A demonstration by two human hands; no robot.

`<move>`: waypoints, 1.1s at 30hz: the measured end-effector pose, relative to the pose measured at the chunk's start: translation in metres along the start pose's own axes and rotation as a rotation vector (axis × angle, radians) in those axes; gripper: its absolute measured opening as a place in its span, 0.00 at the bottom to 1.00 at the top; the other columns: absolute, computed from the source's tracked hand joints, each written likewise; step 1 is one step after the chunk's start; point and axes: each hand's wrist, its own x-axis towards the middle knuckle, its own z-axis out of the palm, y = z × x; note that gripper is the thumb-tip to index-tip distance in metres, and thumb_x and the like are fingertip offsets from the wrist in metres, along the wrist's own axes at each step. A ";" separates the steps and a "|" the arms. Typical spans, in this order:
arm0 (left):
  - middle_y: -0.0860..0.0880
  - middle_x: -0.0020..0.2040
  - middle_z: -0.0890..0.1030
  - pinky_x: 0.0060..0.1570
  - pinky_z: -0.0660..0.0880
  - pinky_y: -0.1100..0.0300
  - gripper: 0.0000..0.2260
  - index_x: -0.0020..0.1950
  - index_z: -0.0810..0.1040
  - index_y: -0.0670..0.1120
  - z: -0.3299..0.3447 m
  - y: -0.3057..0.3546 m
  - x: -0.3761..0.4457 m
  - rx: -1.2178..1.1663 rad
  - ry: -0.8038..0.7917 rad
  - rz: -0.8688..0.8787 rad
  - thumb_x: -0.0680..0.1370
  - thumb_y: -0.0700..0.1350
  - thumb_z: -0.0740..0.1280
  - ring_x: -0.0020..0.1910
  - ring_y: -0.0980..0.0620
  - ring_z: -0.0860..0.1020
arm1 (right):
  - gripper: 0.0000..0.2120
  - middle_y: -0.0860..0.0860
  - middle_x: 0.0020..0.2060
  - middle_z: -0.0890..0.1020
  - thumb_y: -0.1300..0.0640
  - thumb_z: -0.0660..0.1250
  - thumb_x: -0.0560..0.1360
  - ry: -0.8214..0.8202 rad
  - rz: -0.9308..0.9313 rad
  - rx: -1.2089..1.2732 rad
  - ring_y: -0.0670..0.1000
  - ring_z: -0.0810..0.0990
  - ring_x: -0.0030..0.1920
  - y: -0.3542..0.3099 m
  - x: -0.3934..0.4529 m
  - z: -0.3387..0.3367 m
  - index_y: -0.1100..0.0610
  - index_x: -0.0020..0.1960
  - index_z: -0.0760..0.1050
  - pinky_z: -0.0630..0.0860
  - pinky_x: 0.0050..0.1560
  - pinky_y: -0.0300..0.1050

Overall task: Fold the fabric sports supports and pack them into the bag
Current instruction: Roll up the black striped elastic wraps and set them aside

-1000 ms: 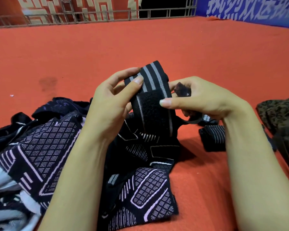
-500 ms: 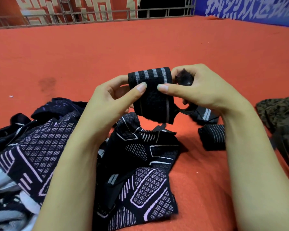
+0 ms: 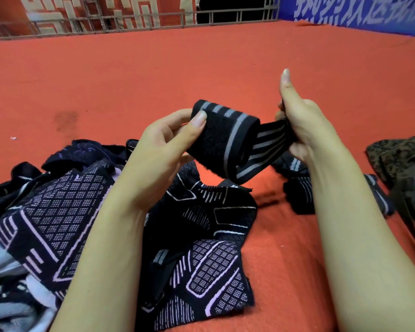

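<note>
Item: black wrist wrap with grey stripes, partly rolled, held in the air above the red mat at frame centre. Left hand, at 9 o'clock of the roll, pinches it between thumb and curled fingers, thumb tip on the fuzzy black patch. Right hand, at 3 o'clock of the roll, grips the loose striped tail of the wrap, which runs taut from roll to fist, with its thumb raised toward 12 o'clock. Patterned black-and-lilac knit supports lie heaped on the mat from 6 to 9 o'clock, under the left forearm. Small folded black striped supports lie at 4 o'clock, partly behind the right forearm. Dark brown patterned bag at the 3 o'clock edge, partly cropped.
</note>
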 end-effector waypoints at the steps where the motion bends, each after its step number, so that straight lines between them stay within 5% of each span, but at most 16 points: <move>1: 0.49 0.53 0.85 0.57 0.76 0.51 0.12 0.59 0.83 0.46 0.000 0.000 -0.001 0.026 -0.020 -0.002 0.84 0.51 0.65 0.53 0.52 0.81 | 0.28 0.49 0.33 0.61 0.25 0.65 0.72 0.005 0.001 0.023 0.48 0.62 0.30 0.000 0.000 -0.001 0.49 0.39 0.63 0.61 0.35 0.45; 7: 0.48 0.52 0.88 0.62 0.78 0.39 0.10 0.57 0.85 0.48 0.000 0.000 0.000 0.262 0.042 -0.014 0.83 0.52 0.69 0.51 0.49 0.85 | 0.26 0.54 0.38 0.66 0.31 0.67 0.76 0.024 -0.026 0.173 0.57 0.69 0.46 0.001 0.008 -0.002 0.54 0.46 0.67 0.74 0.50 0.55; 10: 0.52 0.49 0.87 0.57 0.79 0.46 0.09 0.55 0.86 0.51 0.001 -0.003 0.000 0.383 0.055 0.000 0.83 0.54 0.69 0.49 0.49 0.85 | 0.18 0.52 0.35 0.69 0.46 0.62 0.85 0.041 -0.073 0.237 0.55 0.74 0.39 0.003 0.010 -0.002 0.56 0.42 0.68 0.77 0.52 0.53; 14: 0.55 0.40 0.81 0.47 0.72 0.60 0.06 0.50 0.86 0.55 0.000 -0.010 0.003 0.489 0.057 0.015 0.81 0.55 0.72 0.41 0.59 0.77 | 0.18 0.51 0.30 0.73 0.54 0.62 0.86 0.015 -0.069 0.392 0.50 0.78 0.32 -0.002 0.010 -0.002 0.59 0.39 0.71 0.82 0.45 0.50; 18: 0.59 0.44 0.83 0.49 0.73 0.60 0.07 0.50 0.83 0.54 0.000 -0.013 0.006 0.535 0.088 -0.017 0.81 0.56 0.71 0.43 0.64 0.79 | 0.16 0.52 0.30 0.74 0.57 0.64 0.85 -0.010 -0.061 0.479 0.51 0.78 0.32 -0.007 0.006 -0.004 0.60 0.39 0.71 0.83 0.45 0.51; 24: 0.53 0.43 0.86 0.45 0.76 0.53 0.09 0.52 0.79 0.51 0.004 -0.013 0.006 0.529 0.073 -0.051 0.83 0.56 0.69 0.38 0.56 0.80 | 0.14 0.50 0.26 0.77 0.58 0.66 0.84 -0.007 -0.129 0.590 0.50 0.78 0.31 -0.024 -0.006 0.002 0.60 0.40 0.73 0.83 0.53 0.56; 30: 0.61 0.38 0.83 0.37 0.72 0.66 0.10 0.49 0.78 0.52 0.014 -0.008 0.006 0.581 0.195 -0.065 0.79 0.57 0.72 0.34 0.64 0.78 | 0.14 0.50 0.28 0.78 0.57 0.65 0.85 -0.083 -0.277 0.556 0.54 0.78 0.37 -0.039 -0.026 0.013 0.59 0.41 0.73 0.79 0.62 0.69; 33: 0.56 0.42 0.84 0.42 0.77 0.57 0.14 0.52 0.76 0.54 0.017 -0.009 0.007 0.471 0.268 -0.131 0.76 0.62 0.73 0.38 0.57 0.81 | 0.14 0.48 0.30 0.78 0.56 0.66 0.85 -0.113 -0.359 0.475 0.51 0.78 0.36 -0.043 -0.034 0.020 0.58 0.41 0.75 0.79 0.63 0.67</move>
